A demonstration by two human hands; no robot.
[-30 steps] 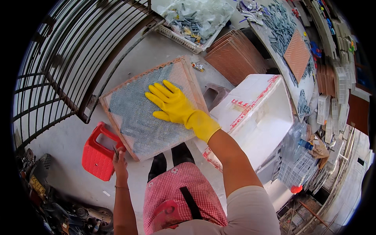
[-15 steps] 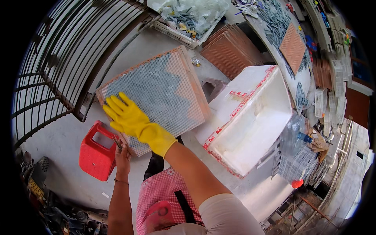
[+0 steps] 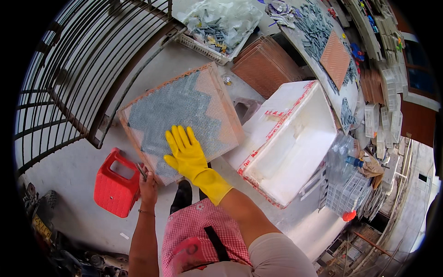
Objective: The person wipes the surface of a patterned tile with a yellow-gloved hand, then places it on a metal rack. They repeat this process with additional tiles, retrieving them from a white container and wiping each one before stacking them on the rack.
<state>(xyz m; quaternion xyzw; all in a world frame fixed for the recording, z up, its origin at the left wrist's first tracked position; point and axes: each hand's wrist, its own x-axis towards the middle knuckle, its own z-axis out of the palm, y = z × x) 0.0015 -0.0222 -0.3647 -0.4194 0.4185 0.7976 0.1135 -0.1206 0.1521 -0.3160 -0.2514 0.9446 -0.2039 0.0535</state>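
Observation:
A tilted orange-brown tray (image 3: 127, 121) holds grey mosaic strips in a zigzag pattern, with a white mesh sheet (image 3: 210, 134) spread over them. My right hand (image 3: 187, 154) wears a yellow rubber glove and lies on the mesh near the tray's lower edge, fingers stretched out, thumb apart. At the tray's near left corner, my bare left hand (image 3: 148, 187) is closed around a thin metal tool (image 3: 141, 170), whose exact kind is unclear. The left fingers look to be against the corner; whether they also grip it is hidden.
Left of the tray are a red plastic stool (image 3: 110, 194) and a dark metal rack (image 3: 92, 69). A white foam box (image 3: 295, 147) stands on the right. Behind lie stacked brown trays (image 3: 265, 67), a white crate (image 3: 198, 48) of grey pieces, and a table (image 3: 318, 41) strewn with strips.
My gloved right hand has moved right and nearer to me across the mesh, from the tray's left side toward its lower middle. My left hand stays at the corner with the tool.

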